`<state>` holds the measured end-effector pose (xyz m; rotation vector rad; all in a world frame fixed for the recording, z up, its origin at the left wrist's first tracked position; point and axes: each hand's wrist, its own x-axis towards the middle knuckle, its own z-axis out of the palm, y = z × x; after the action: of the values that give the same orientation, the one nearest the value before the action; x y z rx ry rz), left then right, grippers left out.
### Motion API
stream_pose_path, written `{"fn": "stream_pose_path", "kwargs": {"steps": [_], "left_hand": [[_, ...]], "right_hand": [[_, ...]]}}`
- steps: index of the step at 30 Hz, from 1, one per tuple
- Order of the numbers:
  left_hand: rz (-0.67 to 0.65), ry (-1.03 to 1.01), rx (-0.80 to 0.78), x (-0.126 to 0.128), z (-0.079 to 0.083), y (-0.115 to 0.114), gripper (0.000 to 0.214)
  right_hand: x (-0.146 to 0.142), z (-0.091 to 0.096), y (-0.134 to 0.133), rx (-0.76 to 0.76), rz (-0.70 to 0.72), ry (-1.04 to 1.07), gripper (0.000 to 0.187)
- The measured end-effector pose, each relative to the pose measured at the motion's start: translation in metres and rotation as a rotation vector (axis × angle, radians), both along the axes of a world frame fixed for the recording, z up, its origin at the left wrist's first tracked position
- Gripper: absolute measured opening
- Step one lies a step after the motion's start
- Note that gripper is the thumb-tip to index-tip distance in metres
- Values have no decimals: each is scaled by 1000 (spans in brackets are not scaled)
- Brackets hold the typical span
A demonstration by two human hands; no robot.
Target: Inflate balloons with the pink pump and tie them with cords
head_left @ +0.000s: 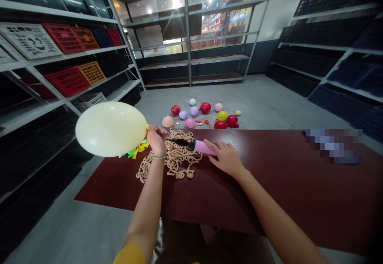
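My left hand (156, 139) is closed round the neck of a big inflated pale yellow balloon (110, 128), which it holds up at the left edge of a dark red table (269, 192). On the table lies a pink hand pump (201, 146) with a black nozzle that points left. My right hand (225, 157) rests on its rear end, fingers curled over it. Between the hands sits a heap of beige looped cord (176, 158). A few flat bright balloons (137, 149) lie under the inflated one.
Several small inflated balloons (206, 114), red, pink, purple, yellow and white, lie on the grey floor past the table. Metal shelves with red, orange and white crates (64, 36) stand at the left. More shelving lines the back and right. A blurred patch (332, 144) sits on the table's right.
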<state>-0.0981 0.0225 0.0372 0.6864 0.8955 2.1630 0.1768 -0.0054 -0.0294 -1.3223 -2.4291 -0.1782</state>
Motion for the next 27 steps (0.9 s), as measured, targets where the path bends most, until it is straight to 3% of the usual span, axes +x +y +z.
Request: {"fn": "stream_pose_path", "kwargs": {"steps": [8, 13, 16, 21, 27], "left_hand": [[-287, 125, -82, 12, -32, -12, 38], [-439, 403, -196, 25, -48, -10, 41], [-436, 545, -239, 30, -56, -9, 43], [-361, 573, -298, 34, -56, -12, 37], [-141, 1059, -147, 35, -59, -13, 31]], "right_hand": [[-22, -12, 2, 74, 23, 29, 48], [-30, -16, -1, 1, 96, 51, 52], [-29, -17, -3, -22, 111, 129, 50], [-24, -16, -3, 8, 144, 220, 44], [-15, -5, -7, 212, 50, 290, 38]]}}
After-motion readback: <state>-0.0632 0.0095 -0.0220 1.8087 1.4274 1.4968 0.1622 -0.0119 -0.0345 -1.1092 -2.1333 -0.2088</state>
